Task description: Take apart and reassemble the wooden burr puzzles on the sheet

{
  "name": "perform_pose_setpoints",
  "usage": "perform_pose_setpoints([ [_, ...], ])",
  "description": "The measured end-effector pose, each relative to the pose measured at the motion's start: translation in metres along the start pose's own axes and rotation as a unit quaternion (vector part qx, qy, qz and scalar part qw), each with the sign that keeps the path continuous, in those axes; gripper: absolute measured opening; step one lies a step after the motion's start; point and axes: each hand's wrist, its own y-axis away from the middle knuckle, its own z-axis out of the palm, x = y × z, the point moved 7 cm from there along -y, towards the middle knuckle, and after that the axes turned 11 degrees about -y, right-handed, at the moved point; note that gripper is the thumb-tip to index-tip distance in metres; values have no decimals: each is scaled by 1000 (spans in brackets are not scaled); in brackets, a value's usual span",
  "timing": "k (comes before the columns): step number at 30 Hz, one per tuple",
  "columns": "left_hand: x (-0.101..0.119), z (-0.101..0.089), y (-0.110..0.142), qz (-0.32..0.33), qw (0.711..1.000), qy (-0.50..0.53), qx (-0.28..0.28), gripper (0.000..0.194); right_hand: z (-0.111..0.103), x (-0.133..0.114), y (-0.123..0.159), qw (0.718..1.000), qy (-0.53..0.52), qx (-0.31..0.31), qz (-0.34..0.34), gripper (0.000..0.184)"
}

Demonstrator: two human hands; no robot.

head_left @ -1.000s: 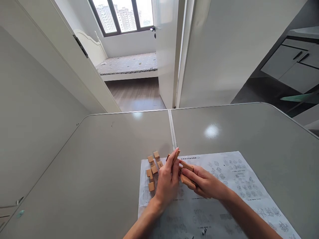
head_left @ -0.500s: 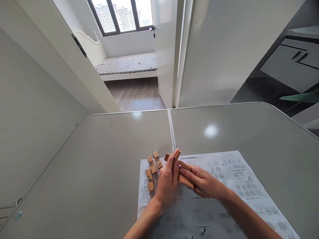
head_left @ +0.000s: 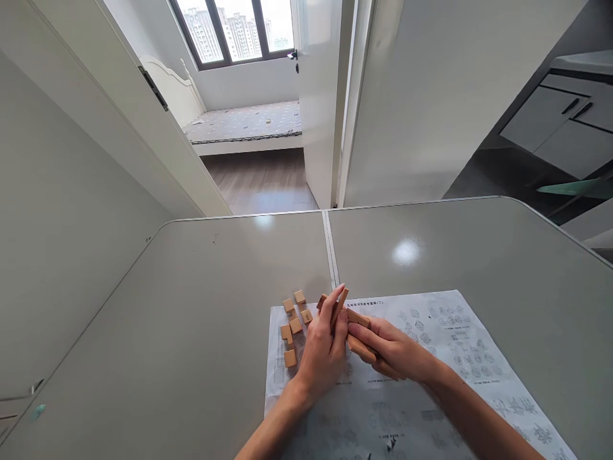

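Note:
My left hand (head_left: 324,348) is closed round wooden puzzle pieces (head_left: 341,301), slim bars that stick out above its fingers. My right hand (head_left: 390,348) grips more wooden bars (head_left: 361,349), their ends pointing left toward my left hand. Both hands meet above a printed sheet (head_left: 431,383), and my fingers hide how the pieces join. Just left of my left hand, several small notched wooden blocks (head_left: 295,326) lie loosely grouped on the sheet's left edge.
Under the sheet is a grey table (head_left: 215,306) with a metal seam (head_left: 329,246) running away from me. The sheet carries line drawings of assembled shapes. Past the far edge stand an open door (head_left: 320,108) and a bed (head_left: 249,121); cabinets (head_left: 565,118) are at right.
My right hand has shifted slightly to the right with its bars, widening the space between the hands a little. The loose blocks stay where they were.

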Motion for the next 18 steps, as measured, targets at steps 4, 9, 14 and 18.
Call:
perform_pose_setpoints([
  [4, 0, 1, 1, 3, 1000, 6, -3, 44, 2, -2, 0, 1000, -18, -9, -9, 39],
  [9, 0, 1, 1, 0, 1000, 9, 4, 43, 1, -1, 1, 1000, -2, 1, 4, 40],
  [14, 0, 0, 0, 10, 1000, 8, 16, 43, -1, -1, 1, 1000, 11, 7, -5, 42],
  [18, -1, 1, 0, 10, 1000, 10, 17, 43, -2, 0, 0, 1000, 19, 11, -5, 42],
])
